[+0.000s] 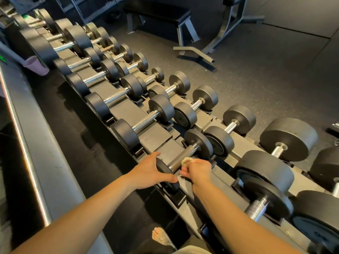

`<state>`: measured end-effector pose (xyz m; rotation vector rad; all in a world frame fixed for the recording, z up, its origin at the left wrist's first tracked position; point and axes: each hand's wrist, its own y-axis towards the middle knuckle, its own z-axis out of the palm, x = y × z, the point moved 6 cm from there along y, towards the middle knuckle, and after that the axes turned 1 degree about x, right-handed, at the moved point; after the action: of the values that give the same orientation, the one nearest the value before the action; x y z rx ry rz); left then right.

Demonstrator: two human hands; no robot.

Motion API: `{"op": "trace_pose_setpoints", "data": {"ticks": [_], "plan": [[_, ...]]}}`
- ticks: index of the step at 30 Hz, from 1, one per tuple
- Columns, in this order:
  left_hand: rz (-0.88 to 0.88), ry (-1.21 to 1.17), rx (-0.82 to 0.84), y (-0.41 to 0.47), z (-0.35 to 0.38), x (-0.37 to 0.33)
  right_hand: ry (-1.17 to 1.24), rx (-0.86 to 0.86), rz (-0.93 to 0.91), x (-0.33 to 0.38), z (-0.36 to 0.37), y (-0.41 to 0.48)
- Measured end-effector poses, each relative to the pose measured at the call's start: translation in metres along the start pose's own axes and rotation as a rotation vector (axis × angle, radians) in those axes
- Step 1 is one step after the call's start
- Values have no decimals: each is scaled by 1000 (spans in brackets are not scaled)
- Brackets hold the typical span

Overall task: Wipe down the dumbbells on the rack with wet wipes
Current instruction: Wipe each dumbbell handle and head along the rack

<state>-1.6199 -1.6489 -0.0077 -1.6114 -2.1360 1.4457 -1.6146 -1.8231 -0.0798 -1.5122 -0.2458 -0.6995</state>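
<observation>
A long rack (156, 136) carries two rows of black dumbbells with chrome handles. The dumbbell (199, 143) nearest my hands lies on the upper row, its knurled handle bare in the middle. My left hand (152, 171) grips the near end plate of that dumbbell, fingers and thumb curled around its rim. My right hand (198, 170) pinches a crumpled white wet wipe (187, 160) and presses it against the near part of the handle.
Bigger dumbbells (264, 169) lie to the right, smaller ones (128, 85) run off to the far left. A flat bench (159, 13) and a metal frame (229, 28) stand on the dark rubber floor behind the rack. A mirror ledge (33, 143) runs along the left.
</observation>
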Motion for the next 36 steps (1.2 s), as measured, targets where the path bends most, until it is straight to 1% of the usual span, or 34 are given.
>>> {"op": "trace_pose_setpoints", "data": {"ticks": [3, 4, 5, 6, 9, 10, 11, 12, 14, 15, 17, 18, 20, 22, 24, 25, 26, 28, 30, 32, 34, 36], "plan": [[37, 126, -50, -6, 3, -7, 343, -183, 9, 5, -11, 10], [44, 167, -71, -7, 5, -9, 397, -223, 26, 7, -14, 13], [48, 199, -90, -8, 5, -11, 394, -236, 29, 8, -15, 15], [53, 227, -103, -9, 5, -13, 342, -229, 8, 8, -15, 14], [53, 295, -64, -9, 1, -15, 63, -185, -162, 12, -10, 0], [58, 299, -48, -9, -1, -16, 3, -169, -229, 17, -9, -6], [82, 270, -62, -9, -5, -20, -37, -150, -298, 25, -6, -13], [129, 210, -113, -8, -13, -26, -67, -119, -361, 34, -2, -18], [249, 45, -238, -6, -33, -40, -109, -9, -451, 54, 15, -28], [287, -59, -260, -1, -43, -46, -121, 49, -480, 62, 27, -31], [314, -263, -216, 12, -58, -52, -161, 115, -534, 75, 49, -31], [320, -321, -200, 21, -65, -52, -183, 127, -557, 81, 59, -29], [323, -362, -206, 37, -85, -52, -170, 163, -572, 94, 79, -23], [317, -413, -218, 52, -108, -49, -141, 228, -538, 105, 97, -16], [306, -374, -228, 71, -133, -42, -142, 286, -496, 114, 114, -9], [310, -317, -236, 81, -146, -38, -138, 288, -486, 118, 120, -5], [312, -252, -251, 92, -159, -34, -132, 253, -490, 123, 124, 0], [278, -185, -315, 115, -187, -21, -157, 96, -519, 136, 126, 17], [231, -256, -380, 138, -213, -9, -215, -77, -559, 152, 126, 38], [195, -355, -396, 157, -228, -5, -284, -187, -619, 170, 128, 58], [132, -450, -352, 177, -227, -5, -340, -227, -657, 184, 135, 76], [14, -553, -277, 195, -215, -7, -314, -203, -620, 188, 144, 92]]}}
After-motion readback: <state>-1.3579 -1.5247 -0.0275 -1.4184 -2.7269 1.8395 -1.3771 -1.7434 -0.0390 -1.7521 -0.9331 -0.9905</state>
